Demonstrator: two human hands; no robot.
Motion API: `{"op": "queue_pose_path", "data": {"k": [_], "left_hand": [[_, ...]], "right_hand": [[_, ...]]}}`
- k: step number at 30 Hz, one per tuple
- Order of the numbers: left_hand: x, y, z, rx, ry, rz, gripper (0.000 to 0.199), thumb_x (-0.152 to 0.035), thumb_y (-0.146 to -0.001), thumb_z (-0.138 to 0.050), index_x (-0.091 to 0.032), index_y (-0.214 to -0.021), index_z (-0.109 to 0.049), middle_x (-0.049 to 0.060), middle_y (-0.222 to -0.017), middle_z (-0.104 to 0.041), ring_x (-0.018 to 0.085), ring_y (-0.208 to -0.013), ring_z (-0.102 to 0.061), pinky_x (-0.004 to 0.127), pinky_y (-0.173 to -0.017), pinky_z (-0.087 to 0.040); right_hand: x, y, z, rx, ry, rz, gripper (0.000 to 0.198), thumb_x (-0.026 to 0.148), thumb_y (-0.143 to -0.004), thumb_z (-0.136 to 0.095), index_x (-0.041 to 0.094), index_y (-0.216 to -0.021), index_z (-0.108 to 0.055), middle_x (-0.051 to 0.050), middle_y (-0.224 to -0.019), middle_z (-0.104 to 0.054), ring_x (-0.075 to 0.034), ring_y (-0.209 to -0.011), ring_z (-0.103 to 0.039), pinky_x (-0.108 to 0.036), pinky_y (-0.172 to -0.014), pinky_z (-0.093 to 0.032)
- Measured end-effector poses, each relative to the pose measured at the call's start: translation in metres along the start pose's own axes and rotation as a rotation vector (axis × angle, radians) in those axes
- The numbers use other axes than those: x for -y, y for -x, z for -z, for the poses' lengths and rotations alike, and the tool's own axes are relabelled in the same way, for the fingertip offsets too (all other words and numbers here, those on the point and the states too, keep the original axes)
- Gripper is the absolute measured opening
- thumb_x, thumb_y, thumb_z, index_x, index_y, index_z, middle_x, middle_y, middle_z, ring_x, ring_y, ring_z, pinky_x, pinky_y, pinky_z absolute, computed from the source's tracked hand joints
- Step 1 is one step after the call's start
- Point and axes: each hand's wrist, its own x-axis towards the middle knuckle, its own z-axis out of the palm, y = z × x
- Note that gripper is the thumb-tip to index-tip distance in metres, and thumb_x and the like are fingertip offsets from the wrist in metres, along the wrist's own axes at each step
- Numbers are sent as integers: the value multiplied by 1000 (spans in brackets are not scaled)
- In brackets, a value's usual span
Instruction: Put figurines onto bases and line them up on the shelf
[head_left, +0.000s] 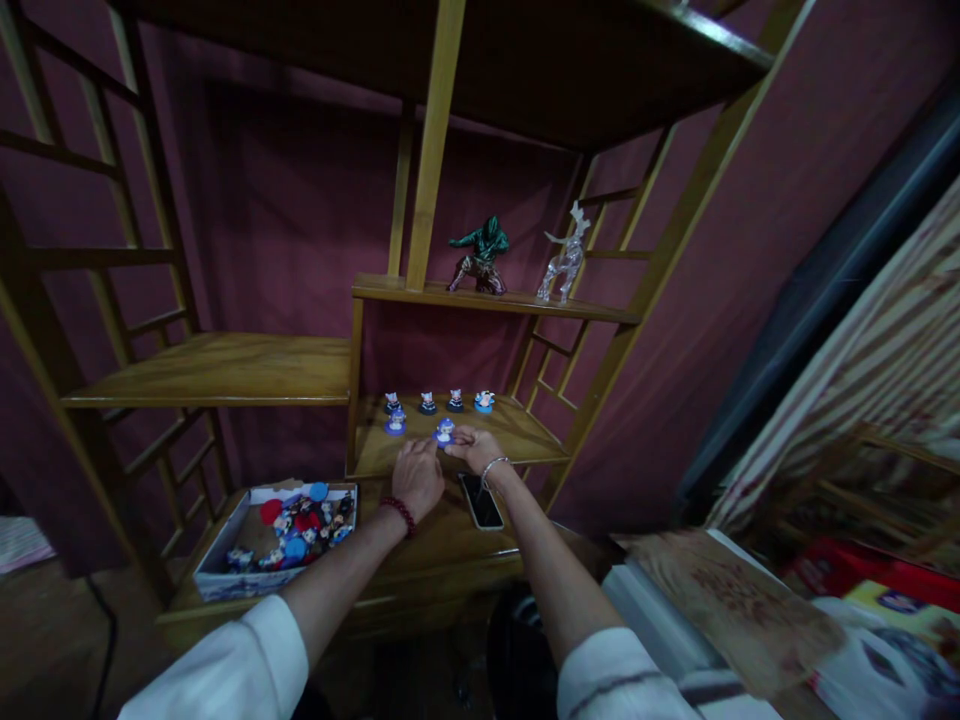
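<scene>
Right hand [480, 450] and left hand [418, 478] fingers are held right by a little purple-and-white figurine [445, 430] with a round purple base [437, 439]; whether it's gripped can't really be told. It's parked on the lower shelf [521, 432].

Left grip [418, 474] and right grip [475, 449] reach forward, close together.
</scene>
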Motion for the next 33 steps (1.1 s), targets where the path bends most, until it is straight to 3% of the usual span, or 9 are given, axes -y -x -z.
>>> {"op": "queue_pose_path", "data": {"k": [12, 24, 33], "left_hand": [[8, -7, -6, 57, -20, 20, 42, -17, -78, -33, -11, -118, -46, 9, -124, -46, 18, -113, -38, 33, -95, -27], [9, -12, -9, 86, -39, 29, 40, -17, -81, -29, -12, -117, -47, 8, -127, -43, 18, -117, -35, 34, -97, -27], [11, -16, -12, 90, -70, 37, 39, -18, -81, -29, -13, -115, -49, 8, -126, -43, 19, -117, -34, 36, -96, -27]], "right_hand": [[-8, -21, -8, -22, -21, 10, 35, 16, -43, -72, 16, -75, -59, -2, -77, -66, -15, -76, -60, -30, -79, -46], [-15, -35, -13, -58, 33, 32, 32, 11, -46, -68, 17, -76, -60, 0, -77, -65, -14, -78, -60, -29, -78, -47], [-12, -38, -14, -8, 43, 51, 32, 13, -47, -67, 17, -78, -60, -1, -80, -66, -15, -80, -60, -30, -81, -46]]}}
